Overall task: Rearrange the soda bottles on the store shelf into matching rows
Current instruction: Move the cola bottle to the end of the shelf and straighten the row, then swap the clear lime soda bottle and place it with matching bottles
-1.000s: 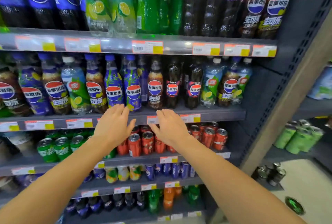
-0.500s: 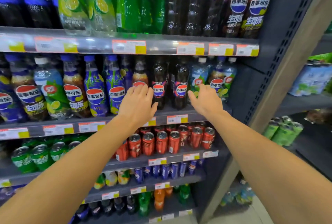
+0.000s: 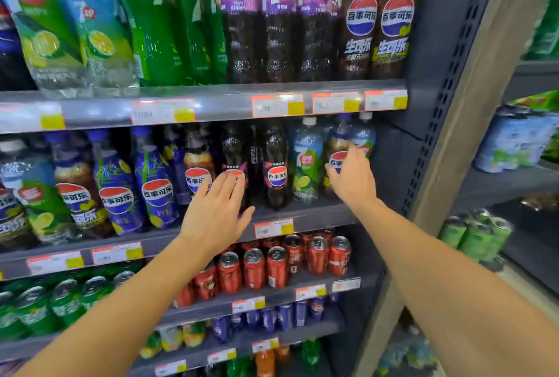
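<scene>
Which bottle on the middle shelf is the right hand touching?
The right hand touches the brown cola bottle with blue cap, standing between two pale green-labelled lime bottles near the shelf's right end.

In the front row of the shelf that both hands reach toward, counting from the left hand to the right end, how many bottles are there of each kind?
Black-label Pepsi bottles: 2 (one partly behind the left hand)
Lime 7UP bottles with white caps: 2
Brown Pepsi bottle with blue cap: 1
Total: 5
</scene>
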Demonstrator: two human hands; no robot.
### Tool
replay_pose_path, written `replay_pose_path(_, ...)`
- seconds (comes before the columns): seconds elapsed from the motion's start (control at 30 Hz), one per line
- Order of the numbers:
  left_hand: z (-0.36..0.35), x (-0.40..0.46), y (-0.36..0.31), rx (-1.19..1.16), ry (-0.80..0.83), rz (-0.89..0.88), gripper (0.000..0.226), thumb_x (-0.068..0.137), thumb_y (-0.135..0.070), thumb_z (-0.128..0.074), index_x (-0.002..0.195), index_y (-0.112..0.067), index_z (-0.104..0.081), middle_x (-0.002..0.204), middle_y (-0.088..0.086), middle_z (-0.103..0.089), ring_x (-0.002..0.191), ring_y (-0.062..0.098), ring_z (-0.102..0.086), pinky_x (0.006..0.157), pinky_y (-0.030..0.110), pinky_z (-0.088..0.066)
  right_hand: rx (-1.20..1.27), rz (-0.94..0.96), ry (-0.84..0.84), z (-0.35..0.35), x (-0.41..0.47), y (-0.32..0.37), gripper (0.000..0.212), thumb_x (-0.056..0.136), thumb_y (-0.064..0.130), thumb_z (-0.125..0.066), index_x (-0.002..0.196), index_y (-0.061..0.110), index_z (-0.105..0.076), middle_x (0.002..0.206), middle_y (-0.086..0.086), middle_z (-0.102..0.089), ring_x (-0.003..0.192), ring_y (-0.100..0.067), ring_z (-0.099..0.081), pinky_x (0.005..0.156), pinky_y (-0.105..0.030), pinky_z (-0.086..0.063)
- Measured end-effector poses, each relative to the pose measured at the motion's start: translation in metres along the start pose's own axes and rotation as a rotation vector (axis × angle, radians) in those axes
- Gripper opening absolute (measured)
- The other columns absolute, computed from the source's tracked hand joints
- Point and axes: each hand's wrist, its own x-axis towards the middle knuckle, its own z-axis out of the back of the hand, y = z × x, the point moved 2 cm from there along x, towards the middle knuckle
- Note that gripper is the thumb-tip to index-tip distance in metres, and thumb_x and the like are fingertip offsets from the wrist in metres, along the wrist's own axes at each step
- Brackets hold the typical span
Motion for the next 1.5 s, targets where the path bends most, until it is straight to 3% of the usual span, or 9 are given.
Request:
replay_pose_path(0.17, -0.007, 0.001, 0.003, 0.015, -0.004, 0.055, 0.063, 0.089, -0.046, -0.040, 0.126, 0.002, -0.057, 0.126, 0.020, -0.062, 0.117, 0.035, -0.059, 0.099, 0.049, -0.046, 0.174, -0.052, -0.001, -0.017, 0.026, -0.011, 0.079, 0.094, 0.030, -0.063, 0.153, 0.000, -0.019, 0.160, -0.018, -0.023, 0.147, -0.032, -0.024, 0.116, -0.042, -0.025)
replay_pose_path(0.47, 0.011, -0.025, 0.040, 0.027, 0.005, 0.371, 0.060, 0.086, -0.044, -0.039, 0.121, 0.000, -0.062, 0.121, 0.018, -0.066, 0.111, 0.032, -0.063, 0.094, 0.045, -0.050, 0.113, -0.105, -0.208, -0.042, 0.050, -0.017, 0.072, 0.087, 0.034, -0.068, 0.140, -0.005, -0.037, 0.146, -0.030, -0.035, 0.137, -0.048, -0.030, 0.106, -0.056, -0.034)
replay_pose_path(0.63, 0.014, -0.032, 0.038, 0.046, 0.006, 0.405, 0.061, 0.088, -0.045, -0.037, 0.121, 0.001, -0.058, 0.119, 0.018, -0.064, 0.110, 0.034, -0.060, 0.095, 0.045, -0.048, 0.191, -0.123, -0.227, -0.037, 0.050, -0.017, 0.067, 0.079, 0.031, -0.074, 0.128, -0.004, -0.046, 0.139, -0.028, -0.041, 0.130, -0.046, -0.038, 0.103, -0.050, -0.036)
replay_pose_path(0.8, 0.006, -0.044, 0.044, 0.041, 0.025, 0.423, 0.059, 0.091, -0.046, -0.035, 0.125, -0.001, -0.053, 0.117, 0.014, -0.062, 0.108, 0.033, -0.058, 0.093, 0.043, -0.046, 0.419, -0.138, -0.185, -0.029, 0.028, -0.018, 0.065, 0.079, 0.028, -0.075, 0.132, 0.011, -0.041, 0.130, -0.020, -0.056, 0.115, -0.044, -0.054, 0.095, -0.049, -0.044)
replay_pose_path(0.97, 0.004, -0.079, 0.067, -0.005, 0.053, 0.617, 0.055, 0.094, -0.043, -0.049, 0.130, -0.002, -0.050, 0.121, 0.013, -0.062, 0.112, 0.031, -0.059, 0.092, 0.042, -0.049, 0.534, -0.029, -0.203, -0.025, -0.005, -0.019, 0.065, 0.079, 0.030, -0.077, 0.133, 0.015, -0.044, 0.130, -0.013, -0.059, 0.118, -0.036, -0.053, 0.098, -0.042, -0.042)
replay_pose_path(1.07, 0.008, -0.097, 0.088, -0.084, 0.025, 0.703, 0.046, 0.094, -0.044, -0.046, 0.116, -0.005, -0.053, 0.106, 0.012, -0.063, 0.102, 0.032, -0.059, 0.083, 0.042, -0.049, 0.543, 0.042, -0.202, -0.020, -0.025, -0.011, 0.061, 0.079, 0.026, -0.078, 0.131, 0.014, -0.047, 0.129, -0.012, -0.057, 0.118, -0.033, -0.053, 0.099, -0.040, -0.040)
replay_pose_path(1.23, 0.020, -0.118, 0.132, -0.128, -0.007, 0.810, 0.043, 0.096, -0.044, -0.046, 0.112, -0.005, -0.054, 0.109, 0.012, -0.062, 0.104, 0.032, -0.056, 0.083, 0.044, -0.050, 0.566, 0.109, -0.235, -0.007, -0.048, 0.016, 0.064, 0.082, 0.027, -0.077, 0.135, 0.013, -0.046, 0.132, -0.012, -0.055, 0.121, -0.028, -0.050, 0.103, -0.037, -0.038)
replay_pose_path(1.37, 0.026, -0.135, 0.169, -0.214, -0.014, 0.911, 0.055, 0.097, -0.044, -0.047, 0.134, -0.004, -0.046, 0.133, 0.015, -0.055, 0.120, 0.033, -0.052, 0.092, 0.045, -0.047, 0.564, 0.155, -0.197, -0.005, -0.068, 0.046, 0.065, 0.080, 0.028, -0.079, 0.135, 0.015, -0.046, 0.131, -0.011, -0.057, 0.119, -0.029, -0.054, 0.103, -0.040, -0.041)
replay_pose_path(1.5, 0.025, -0.144, 0.205, -0.267, -0.028, 0.924, 0.056, 0.096, -0.045, -0.049, 0.135, -0.005, -0.045, 0.129, 0.015, -0.057, 0.117, 0.033, -0.053, 0.088, 0.045, -0.048, 0.569, 0.152, -0.133, -0.010, -0.095, 0.075, 0.067, 0.079, 0.032, -0.080, 0.135, 0.016, -0.047, 0.128, -0.009, -0.061, 0.115, -0.027, -0.056, 0.098, -0.026, -0.037)
